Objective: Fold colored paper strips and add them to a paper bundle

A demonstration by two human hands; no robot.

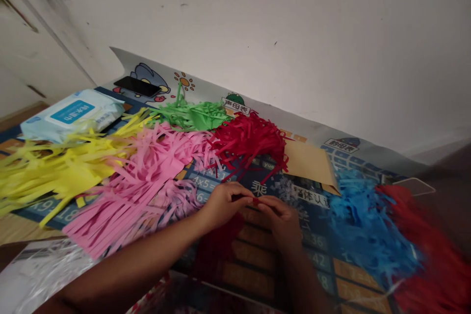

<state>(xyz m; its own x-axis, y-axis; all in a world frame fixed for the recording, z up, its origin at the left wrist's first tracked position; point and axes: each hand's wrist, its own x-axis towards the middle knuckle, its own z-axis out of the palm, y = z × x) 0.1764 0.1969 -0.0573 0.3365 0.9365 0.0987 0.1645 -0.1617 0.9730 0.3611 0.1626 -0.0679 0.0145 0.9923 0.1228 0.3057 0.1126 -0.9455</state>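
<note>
My left hand [225,205] and my right hand [282,218] meet over the middle of the table, thumbs and fingertips pinched together. Between the fingertips shows a small bit of red paper [255,201]. A darker red piece of paper [219,245] hangs below my left wrist, in shadow; whether it joins the pinched bit is hard to make out. Just beyond my hands lies a heap of red paper fringe [252,140]. Pink paper fringe [147,162] spreads left of my left hand, and blue paper fringe [364,221] lies right of my right hand.
Yellow fringe [69,167], green fringe [196,114], a pack of wipes [73,114] and a phone [137,86] lie left and back. A tan paper envelope [309,162] rests behind my hands. More red fringe [434,255] is at right. A printed mat curls against the wall.
</note>
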